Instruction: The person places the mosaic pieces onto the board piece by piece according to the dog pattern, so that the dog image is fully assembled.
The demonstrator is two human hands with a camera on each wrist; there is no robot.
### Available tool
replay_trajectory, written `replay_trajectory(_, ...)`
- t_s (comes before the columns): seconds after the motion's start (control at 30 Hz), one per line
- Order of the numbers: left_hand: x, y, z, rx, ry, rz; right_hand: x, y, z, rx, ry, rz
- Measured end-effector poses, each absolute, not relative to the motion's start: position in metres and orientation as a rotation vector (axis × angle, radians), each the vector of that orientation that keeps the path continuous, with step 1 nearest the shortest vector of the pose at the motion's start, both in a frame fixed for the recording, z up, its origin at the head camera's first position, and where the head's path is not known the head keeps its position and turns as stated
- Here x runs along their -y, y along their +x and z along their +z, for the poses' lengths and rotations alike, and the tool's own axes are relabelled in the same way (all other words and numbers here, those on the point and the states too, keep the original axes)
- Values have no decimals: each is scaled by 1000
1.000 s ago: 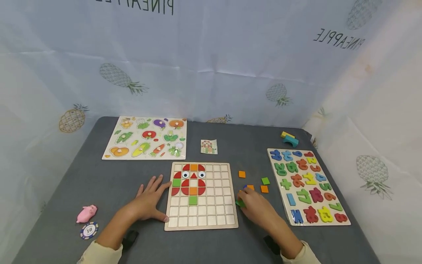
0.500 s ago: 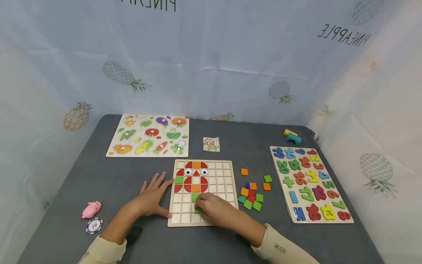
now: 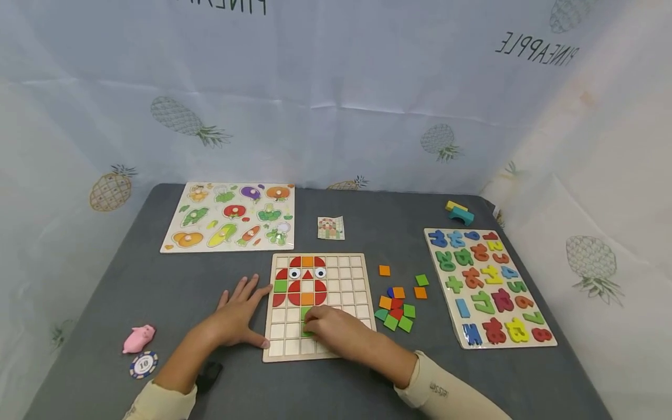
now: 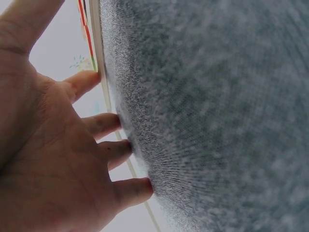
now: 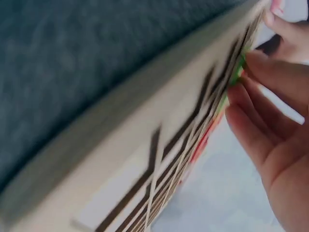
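Observation:
A wooden grid board (image 3: 346, 338) lies before me, partly filled with red, orange and green tiles and two round eye tiles. My right hand (image 3: 341, 331) is over its lower middle, fingertips pinching a green square tile (image 3: 306, 334) at a cell just below another green tile (image 3: 303, 312). In the right wrist view, thumb and fingers of the right hand (image 5: 275, 106) meet at the green piece, close on the board's surface. My left hand (image 3: 233, 318) rests with fingers spread, thumb and index finger at the board's left edge; in the left wrist view the fingertips (image 4: 135, 191) touch the grey cloth.
Several loose tiles (image 3: 397, 312) lie right of the board. A number puzzle (image 3: 475, 321) stands farther right, with toy blocks (image 3: 461, 216) behind it. At the back are a vegetable puzzle (image 3: 231, 245) and a picture card (image 3: 331, 228). A pink pig (image 3: 139, 339) and poker chip (image 3: 143, 364) lie left.
My right hand has moved left from the loose tiles to the board with a green square tile, and set it against a lower middle cell. The left hand stays at the board's edge.

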State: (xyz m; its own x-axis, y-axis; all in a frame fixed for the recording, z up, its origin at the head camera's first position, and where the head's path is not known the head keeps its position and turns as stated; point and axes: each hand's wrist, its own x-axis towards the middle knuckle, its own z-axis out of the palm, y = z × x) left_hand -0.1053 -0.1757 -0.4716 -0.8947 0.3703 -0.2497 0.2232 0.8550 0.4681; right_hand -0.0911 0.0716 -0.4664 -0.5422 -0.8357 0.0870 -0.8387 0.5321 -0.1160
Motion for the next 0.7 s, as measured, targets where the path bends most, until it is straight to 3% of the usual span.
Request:
replay_trajectory(0.17,176,-106,-474,-2692,427,628,-91,-90,-455,2853,1420,292)
replay_trajectory(0.5,178,-108,-474,-2716,446,635,-161,-78,-445,3102,637,18)
replay_trajectory(0.7,178,-107,-476,-2693,453,634,-176,-73,-456,3120,536,-5)
